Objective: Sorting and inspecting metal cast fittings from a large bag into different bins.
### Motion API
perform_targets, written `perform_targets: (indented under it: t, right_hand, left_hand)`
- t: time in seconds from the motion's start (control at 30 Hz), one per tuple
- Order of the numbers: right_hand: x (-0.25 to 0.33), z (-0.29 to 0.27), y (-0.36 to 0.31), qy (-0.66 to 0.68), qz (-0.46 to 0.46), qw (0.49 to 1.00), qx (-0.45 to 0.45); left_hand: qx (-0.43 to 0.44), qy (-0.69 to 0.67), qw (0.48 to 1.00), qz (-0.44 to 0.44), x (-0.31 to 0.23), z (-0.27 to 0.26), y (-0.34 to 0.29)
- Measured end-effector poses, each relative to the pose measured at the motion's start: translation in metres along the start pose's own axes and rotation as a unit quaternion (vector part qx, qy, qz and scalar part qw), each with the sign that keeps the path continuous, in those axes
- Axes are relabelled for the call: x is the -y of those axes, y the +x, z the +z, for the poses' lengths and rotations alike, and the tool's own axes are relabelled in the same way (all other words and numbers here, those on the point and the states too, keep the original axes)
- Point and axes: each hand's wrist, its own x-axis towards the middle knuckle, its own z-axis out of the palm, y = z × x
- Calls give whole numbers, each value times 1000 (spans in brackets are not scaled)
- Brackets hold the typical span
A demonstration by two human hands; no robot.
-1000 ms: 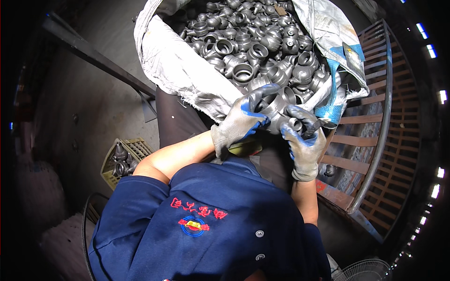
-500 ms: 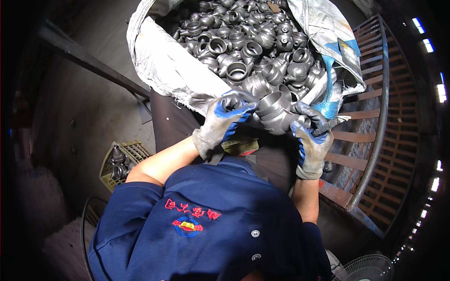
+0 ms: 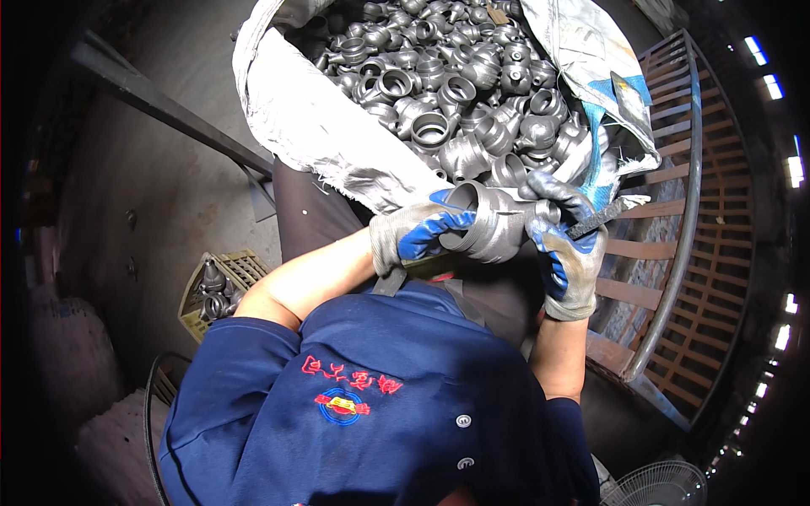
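Head view, quick pass. What's each hand doing?

— Both gloved, grey with blue palms. Left hand is wrapped round the near end of a grey metal pipe fitting, fingers curled shut on it. Right hand grips the other end, and a thin dark file-like tool sticks out past its fingers toward the right.

— So hands together?

— Close, with just the fitting between them. It's held up at chest level, lying roughly sideways, open mouth toward the left.

— Where is that relative to the pile?

— Just at the near lip of a big white woven sack, which is full of similar grey castings. Held fitting sits over the sack edge, near the heap; can't tell if it touches the ones below.

— Anything else?

— Yellow plastic crate with a few castings, low on the left beside the elbow. Rusty metal rail frame on the right. Fan at bottom right. Person wears a blue work shirt.
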Motion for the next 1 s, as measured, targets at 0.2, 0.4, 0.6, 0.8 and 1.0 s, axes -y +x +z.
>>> perform_targets:
  t: [0.2,0.4,0.6,0.8,1.0]
  right_hand:
    - [10,5,-16,-140,3,983,-115]
    - [4,7,-39,-273,-8,962,-17]
    - [6,8,-31,-473,-91,875,53]
    - [12,13,-26,-525,-90,846,17]
    - [16,12,-21,-569,-89,817,23]
  left_hand:
    - [-79,570,803,152,7,-39,-3]
    - [-228,371,877,203,-5,-9,-11]
    - [-242,249,893,288,-2,-5,-1]
    - [-306,149,922,186,0,-6,-3]
    - [-306,186,905,229,1,-5,0]
